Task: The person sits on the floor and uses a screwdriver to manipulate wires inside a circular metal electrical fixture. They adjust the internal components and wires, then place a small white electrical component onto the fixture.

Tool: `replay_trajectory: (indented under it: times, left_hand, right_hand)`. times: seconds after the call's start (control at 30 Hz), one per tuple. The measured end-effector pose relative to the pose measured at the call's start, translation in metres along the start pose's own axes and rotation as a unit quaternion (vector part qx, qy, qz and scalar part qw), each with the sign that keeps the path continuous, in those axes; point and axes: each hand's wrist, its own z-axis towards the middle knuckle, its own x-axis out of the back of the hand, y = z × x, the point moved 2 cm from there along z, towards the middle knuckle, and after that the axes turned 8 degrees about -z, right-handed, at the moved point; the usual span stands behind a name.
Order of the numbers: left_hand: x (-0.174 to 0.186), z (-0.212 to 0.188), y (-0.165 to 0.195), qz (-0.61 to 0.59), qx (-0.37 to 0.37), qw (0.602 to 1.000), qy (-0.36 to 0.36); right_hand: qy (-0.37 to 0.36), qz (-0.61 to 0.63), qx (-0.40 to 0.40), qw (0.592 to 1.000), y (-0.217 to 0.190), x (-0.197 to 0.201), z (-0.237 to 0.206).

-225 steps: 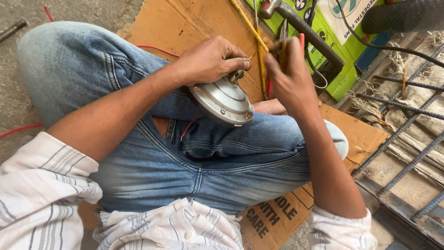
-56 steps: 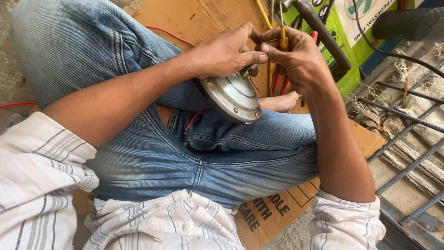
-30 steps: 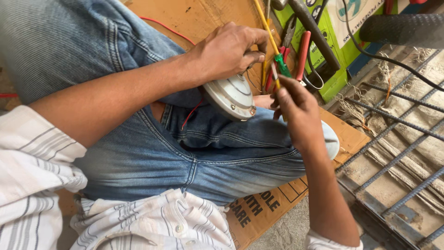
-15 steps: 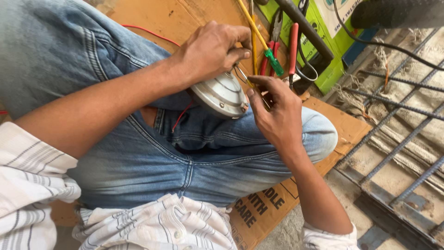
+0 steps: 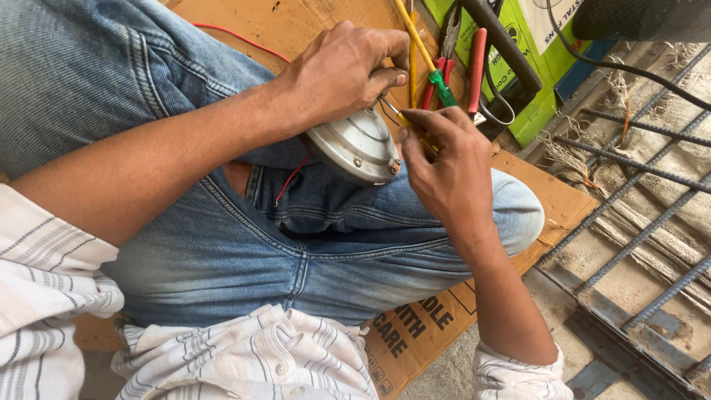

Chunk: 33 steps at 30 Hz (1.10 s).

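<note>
A round, silver-grey metal motor housing [image 5: 357,145] with small screws is gripped on the lap by the left hand [image 5: 342,70], while a thin yellow-handled screwdriver [image 5: 406,121] is pinched by the right hand [image 5: 448,167].

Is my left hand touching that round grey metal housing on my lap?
Touching. The head view shows the left hand gripping the top edge of the round metal housing.

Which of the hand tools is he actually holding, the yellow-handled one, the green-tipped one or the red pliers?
The yellow-handled one, pinched in the right hand beside the round metal housing. The green-tipped screwdriver and red pliers lie untouched on the cardboard.
</note>
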Motion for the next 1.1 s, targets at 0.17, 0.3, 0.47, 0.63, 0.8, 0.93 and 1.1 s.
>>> replay_trajectory:
  times: [0.17,0.3,0.47,0.63,0.8,0.93,1.1]
  left_hand:
    - [0.002,0.0,0.005,-0.011,-0.01,1.0,-0.007]
    - [0.0,-0.005,0.001,-0.027,0.021,0.999,-0.035]
    - [0.0,0.001,-0.007,-0.051,0.015,0.998,-0.037]
    - [0.002,0.003,-0.008,-0.048,0.034,0.998,-0.033]
    - [0.003,0.001,-0.003,-0.077,0.027,0.996,-0.026]
    - [0.002,0.002,-0.004,-0.111,0.014,0.993,-0.041]
    - [0.008,0.008,-0.018,-0.109,0.035,0.99,-0.076]
  right_hand:
    - [-0.008,0.001,0.047,0.999,0.02,0.001,-0.001]
    - [0.025,-0.025,0.138,0.99,0.034,-0.003,0.001]
    - [0.027,-0.06,0.196,0.978,0.032,-0.002,0.005]
    - [0.014,-0.056,0.125,0.99,0.015,-0.008,0.0]
    - [-0.021,0.007,0.088,0.996,0.025,-0.003,0.003]
    - [0.0,-0.02,0.172,0.985,0.033,0.001,0.011]
    - [0.027,-0.211,0.364,0.907,0.034,0.008,0.025]
